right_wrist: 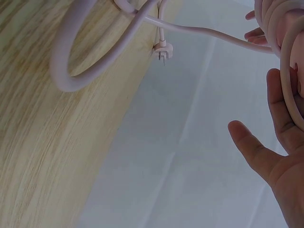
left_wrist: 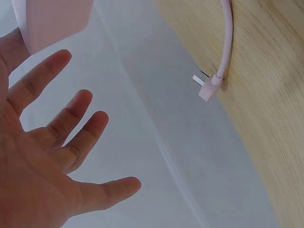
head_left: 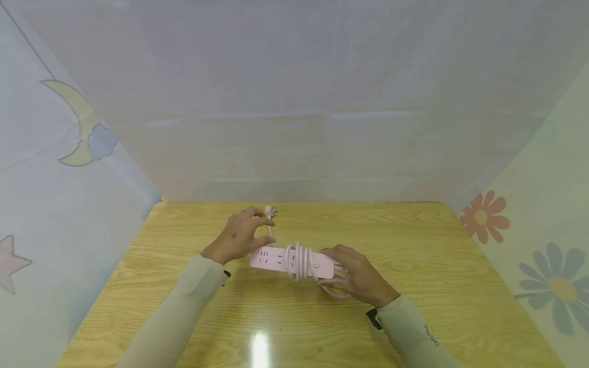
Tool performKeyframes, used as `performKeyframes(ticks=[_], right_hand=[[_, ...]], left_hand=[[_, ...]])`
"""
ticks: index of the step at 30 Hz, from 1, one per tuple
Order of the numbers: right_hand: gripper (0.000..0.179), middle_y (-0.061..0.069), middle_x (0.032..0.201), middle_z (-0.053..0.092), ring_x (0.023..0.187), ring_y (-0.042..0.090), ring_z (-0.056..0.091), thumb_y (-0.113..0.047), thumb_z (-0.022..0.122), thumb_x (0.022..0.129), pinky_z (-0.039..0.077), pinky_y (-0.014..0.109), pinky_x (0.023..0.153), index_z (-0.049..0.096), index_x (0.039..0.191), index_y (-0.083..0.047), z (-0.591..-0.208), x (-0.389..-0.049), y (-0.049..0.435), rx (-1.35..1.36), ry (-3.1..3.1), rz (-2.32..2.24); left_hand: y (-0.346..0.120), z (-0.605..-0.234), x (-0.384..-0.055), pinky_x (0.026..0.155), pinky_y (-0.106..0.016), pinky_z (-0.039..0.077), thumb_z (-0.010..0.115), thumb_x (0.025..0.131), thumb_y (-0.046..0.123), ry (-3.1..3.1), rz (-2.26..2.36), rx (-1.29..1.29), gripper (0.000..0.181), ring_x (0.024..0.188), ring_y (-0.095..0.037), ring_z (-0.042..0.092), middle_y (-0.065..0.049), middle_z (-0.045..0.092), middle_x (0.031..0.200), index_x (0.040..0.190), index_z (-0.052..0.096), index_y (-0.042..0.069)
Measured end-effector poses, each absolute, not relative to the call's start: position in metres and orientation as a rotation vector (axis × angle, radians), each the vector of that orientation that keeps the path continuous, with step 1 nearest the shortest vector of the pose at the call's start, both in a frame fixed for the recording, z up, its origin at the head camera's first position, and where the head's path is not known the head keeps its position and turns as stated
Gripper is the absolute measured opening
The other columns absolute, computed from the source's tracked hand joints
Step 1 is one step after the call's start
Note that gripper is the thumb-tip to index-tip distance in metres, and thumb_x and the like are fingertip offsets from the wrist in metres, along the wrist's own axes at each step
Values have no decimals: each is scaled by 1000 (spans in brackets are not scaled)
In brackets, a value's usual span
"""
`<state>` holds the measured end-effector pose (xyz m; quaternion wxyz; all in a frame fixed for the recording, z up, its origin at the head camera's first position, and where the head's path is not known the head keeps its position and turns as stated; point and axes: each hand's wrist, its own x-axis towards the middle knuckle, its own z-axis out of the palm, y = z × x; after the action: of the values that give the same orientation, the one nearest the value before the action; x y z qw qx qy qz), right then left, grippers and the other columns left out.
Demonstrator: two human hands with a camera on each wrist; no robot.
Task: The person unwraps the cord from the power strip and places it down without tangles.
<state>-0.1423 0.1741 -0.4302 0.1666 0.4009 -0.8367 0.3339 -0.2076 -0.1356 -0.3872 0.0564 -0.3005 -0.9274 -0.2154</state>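
Observation:
A pink power strip is held above the table, with its pale pink cord wound several times round its middle. My right hand grips the strip's right end, where loose loops of cord hang down. My left hand is at the left end, its thumb against the strip and its other fingers spread apart, as the left wrist view shows. Beyond those fingers the plug lies near the table's back edge, prongs pointing right in the head view. The left wrist view shows the plug apart from the fingers.
The wood-grain table meets a pale cloth wall at the back. Side cloths carry a moon on the left and flowers on the right. A light reflection shows on the table's near part.

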Motion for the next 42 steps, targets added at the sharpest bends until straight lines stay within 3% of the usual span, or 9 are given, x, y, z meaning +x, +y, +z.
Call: performKeyframes(ticks=[11,16,24,29,36,42], right_hand=[[62,-2,106,66,92,10,62,-21,90,71,56,32,74,64,126,-8,-433,-144,175,1150,-2380,962],[57,-1,107,66,92,11,63,-32,85,78,56,31,74,64,126,-8,-434,-144,176,1171,-2366,961],[62,0,109,66,93,12,63,-18,90,71,56,35,74,64,127,-9,-435,-145,175,1186,-2359,1005],[60,-1,109,66,93,11,62,-25,88,75,57,36,73,63,128,-9,-436,-145,175,1194,-2364,1006],[57,-2,110,66,93,10,62,-43,76,84,57,34,73,63,128,-10,-437,-145,176,1194,-2373,1011],[60,-1,109,66,92,11,62,-22,89,74,56,33,73,63,127,-9,-437,-145,175,1207,-2351,995]], left_hand=[[-124,-382,-205,105,-65,28,75,91,34,-2824,-670,-959,35,122,-33,51,-10,57,130,120,73,16],[-119,-380,-204,104,-64,31,79,88,31,-2788,-664,-1017,31,124,-32,52,-9,58,129,115,75,17],[-114,-374,-205,102,-54,38,82,85,17,-2675,-609,-1275,22,127,-30,50,-7,60,122,106,79,17],[-112,-371,-206,99,-53,40,81,84,13,-2640,-573,-1395,24,118,-27,54,-7,61,122,108,79,18],[-110,-370,-205,104,-57,36,82,83,11,-2640,-569,-1414,24,120,-26,53,-7,61,123,106,80,20],[-107,-370,-204,107,-63,32,82,83,10,-2631,-570,-1426,19,122,-27,52,-7,62,122,98,82,21]])
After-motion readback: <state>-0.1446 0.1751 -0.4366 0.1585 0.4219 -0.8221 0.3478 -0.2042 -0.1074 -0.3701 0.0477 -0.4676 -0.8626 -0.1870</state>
